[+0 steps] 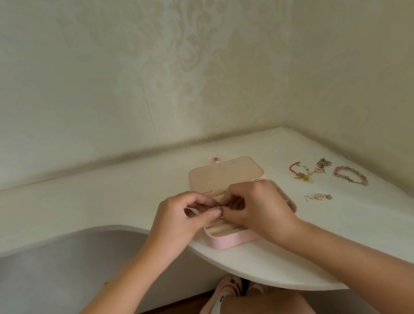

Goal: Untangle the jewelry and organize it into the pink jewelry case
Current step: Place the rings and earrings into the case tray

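The pink jewelry case [231,240] lies open on the white desk [98,202], its lid [224,174] folded back. Right above the case, the left hand [180,218] and right hand [258,208] meet, fingers curled, both pinching a small metal piece [217,208] between their fingertips. To the right of the case lie a tangled cluster with a red cord [309,171], a pink beaded bracelet [351,177] and a little gold piece [320,196].

Open jewelry case [237,238] sits on the desk [98,202], loose jewelry [312,172] to its right.
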`<state>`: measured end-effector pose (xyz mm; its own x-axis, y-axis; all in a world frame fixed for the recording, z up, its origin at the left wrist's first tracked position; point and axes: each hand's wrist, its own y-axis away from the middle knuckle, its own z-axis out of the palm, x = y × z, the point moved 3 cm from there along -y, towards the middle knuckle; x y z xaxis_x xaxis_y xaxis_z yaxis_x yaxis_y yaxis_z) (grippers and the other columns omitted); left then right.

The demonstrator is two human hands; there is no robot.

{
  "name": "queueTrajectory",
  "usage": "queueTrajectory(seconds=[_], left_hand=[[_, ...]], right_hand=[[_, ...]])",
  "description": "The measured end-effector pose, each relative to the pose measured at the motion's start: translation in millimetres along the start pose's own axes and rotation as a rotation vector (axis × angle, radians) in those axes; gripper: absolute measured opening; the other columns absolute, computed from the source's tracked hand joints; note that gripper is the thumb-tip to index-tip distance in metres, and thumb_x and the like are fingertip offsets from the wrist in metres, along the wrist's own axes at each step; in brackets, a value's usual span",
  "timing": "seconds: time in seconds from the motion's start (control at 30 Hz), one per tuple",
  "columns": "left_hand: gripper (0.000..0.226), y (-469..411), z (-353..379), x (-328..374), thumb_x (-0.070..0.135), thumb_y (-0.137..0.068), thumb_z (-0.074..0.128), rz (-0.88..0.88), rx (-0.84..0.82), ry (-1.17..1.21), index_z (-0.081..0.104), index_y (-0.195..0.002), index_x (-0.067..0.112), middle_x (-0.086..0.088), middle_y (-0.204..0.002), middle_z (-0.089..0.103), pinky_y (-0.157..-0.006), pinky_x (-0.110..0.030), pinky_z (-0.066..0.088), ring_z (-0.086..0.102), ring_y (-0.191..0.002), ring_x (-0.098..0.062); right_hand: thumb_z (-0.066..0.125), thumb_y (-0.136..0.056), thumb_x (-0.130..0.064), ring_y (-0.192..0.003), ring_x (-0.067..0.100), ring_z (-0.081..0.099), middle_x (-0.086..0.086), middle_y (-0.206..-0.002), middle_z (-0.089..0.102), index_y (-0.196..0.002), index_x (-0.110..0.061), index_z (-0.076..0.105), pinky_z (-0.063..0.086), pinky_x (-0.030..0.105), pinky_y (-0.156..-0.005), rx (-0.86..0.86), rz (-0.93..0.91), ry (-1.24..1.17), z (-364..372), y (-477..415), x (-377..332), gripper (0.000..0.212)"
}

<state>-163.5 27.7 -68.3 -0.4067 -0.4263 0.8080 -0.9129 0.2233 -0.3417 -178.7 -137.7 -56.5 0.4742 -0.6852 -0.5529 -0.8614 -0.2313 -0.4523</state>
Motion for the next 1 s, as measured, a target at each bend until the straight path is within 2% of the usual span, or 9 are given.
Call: queueTrajectory(seconds=[0.1, 0.23, 0.4, 0.53, 0.6, 0.7, 0.8, 0.9, 1.0], left_hand=[[0.011, -0.2, 2.7, 3.0, 0.016, -0.074, 0.081, -0.015, 0.019, -0.026, 0.074, -0.079, 0.024, 0.013, -0.072, 0.070, -0.060, -0.008, 0.042, 0.057, -0.060, 0.006], [0.012, -0.4, 4.9, 4.2, 0.018, -0.077, 0.078, 0.020, 0.028, -0.117, 0.072, -0.077, 0.029, 0.015, -0.073, 0.069, -0.061, -0.010, 0.041, 0.057, -0.062, 0.004], [0.010, -2.4, 4.4, 6.3, 0.017, -0.078, 0.077, 0.083, -0.012, -0.251, 0.072, -0.073, 0.023, 0.014, -0.076, 0.065, -0.065, -0.009, 0.038, 0.058, -0.075, 0.000], [0.017, -5.6, 5.9, 11.4, 0.018, -0.079, 0.076, 0.058, -0.086, -0.361, 0.065, -0.068, 0.024, 0.011, -0.080, 0.059, -0.068, -0.013, 0.038, 0.055, -0.078, -0.005], [0.015, -8.7, 5.8, 16.8, 0.020, -0.080, 0.076, 0.020, -0.134, -0.403, 0.065, -0.069, 0.021, 0.009, -0.081, 0.058, -0.064, -0.013, 0.037, 0.054, -0.077, -0.007], [0.011, -14.7, 3.9, 25.8, 0.018, -0.080, 0.077, -0.063, -0.217, -0.421, 0.069, -0.072, 0.016, 0.016, -0.064, 0.054, -0.054, -0.008, 0.035, 0.051, -0.059, 0.010], [0.008, -24.8, 1.6, 29.5, 0.018, -0.077, 0.079, -0.167, -0.297, -0.391, 0.074, -0.077, 0.011, 0.022, -0.038, 0.048, -0.045, -0.007, 0.031, 0.045, -0.042, 0.011], [0.012, -31.6, -0.9, 26.5, 0.036, -0.074, 0.080, -0.228, -0.298, -0.374, 0.076, -0.068, 0.026, 0.019, -0.042, 0.051, -0.045, -0.014, 0.026, 0.043, -0.045, 0.003], [0.019, -32.7, -0.3, 19.2, 0.039, -0.070, 0.082, -0.248, -0.261, -0.381, 0.075, -0.064, 0.023, 0.012, -0.048, 0.049, -0.045, -0.016, 0.024, 0.039, -0.048, -0.002]], right_hand=[[0.077, -0.077, -0.016, -0.074, 0.008, 0.061, -0.006, -0.071, 0.071, -0.081, -0.015, 0.076, 0.044, 0.012, -0.061, 0.061, -0.014, -0.022, 2.1, 2.5, 4.5, 0.005], [0.075, -0.074, -0.012, -0.066, 0.008, 0.054, -0.005, -0.071, 0.070, -0.077, -0.013, 0.075, 0.037, 0.013, -0.065, 0.103, -0.064, 0.022, 4.1, 1.4, 5.6, 0.003], [0.072, -0.077, -0.008, -0.073, 0.017, 0.059, 0.002, -0.076, 0.072, -0.080, -0.009, 0.076, 0.041, 0.023, -0.066, 0.031, -0.051, 0.004, 4.0, 1.1, 4.8, 0.005], [0.071, -0.082, -0.010, -0.074, 0.008, 0.058, 0.002, -0.086, 0.073, -0.091, -0.011, 0.077, 0.040, 0.013, -0.068, -0.075, -0.050, 0.010, -1.8, 0.2, 3.3, 0.012], [0.069, -0.084, -0.012, -0.074, 0.004, 0.055, 0.001, -0.089, 0.072, -0.094, -0.013, 0.077, 0.041, 0.013, -0.070, -0.112, -0.030, 0.032, -11.5, -0.2, 4.8, 0.013], [0.068, -0.085, -0.013, -0.076, 0.006, 0.058, -0.002, -0.089, 0.073, -0.093, -0.015, 0.077, 0.041, 0.015, -0.073, -0.139, 0.069, 0.119, -42.6, -5.3, 19.1, 0.013], [0.070, -0.083, -0.013, -0.070, 0.000, 0.058, -0.007, -0.080, 0.070, -0.088, -0.018, 0.077, 0.039, 0.007, -0.061, -0.166, 0.236, 0.210, -85.7, -11.2, 54.0, 0.011], [0.072, -0.081, -0.009, -0.070, -0.002, 0.057, -0.012, -0.076, 0.066, -0.084, -0.022, 0.076, 0.039, 0.007, -0.060, -0.206, 0.393, 0.280, -117.6, -7.3, 90.3, 0.013], [0.072, -0.081, -0.006, -0.076, 0.007, 0.060, -0.011, -0.079, 0.065, -0.081, -0.023, 0.073, 0.039, 0.012, -0.059, -0.205, 0.495, 0.285, -132.4, -0.5, 114.5, 0.017]])
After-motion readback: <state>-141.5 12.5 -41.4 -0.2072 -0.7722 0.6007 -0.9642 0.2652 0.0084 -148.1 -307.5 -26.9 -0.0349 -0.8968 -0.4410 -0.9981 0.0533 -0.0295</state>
